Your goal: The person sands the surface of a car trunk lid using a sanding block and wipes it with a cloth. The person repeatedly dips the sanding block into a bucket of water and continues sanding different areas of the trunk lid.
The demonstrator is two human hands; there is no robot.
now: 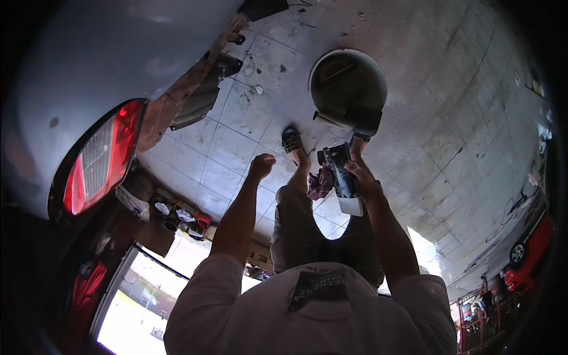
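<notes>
Red and grey, the tail light [103, 157] sits in the pale car [130, 53] at far left. Next, the left grip [264, 164] hangs in the air, fingers curled; whether it encloses anything I cannot tell. A purplish cloth [321, 182] bunches just left of the dark, flat tool [342, 171], which the right grip [363, 173] grasps above the tiled floor [426, 148], near a round tub [348, 83]. Far right stands a red car [537, 244].

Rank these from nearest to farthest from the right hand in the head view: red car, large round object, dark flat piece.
1. Dark flat piece: held in the right hand.
2. Large round object: on the floor ahead.
3. Red car: far off, right side.
</notes>
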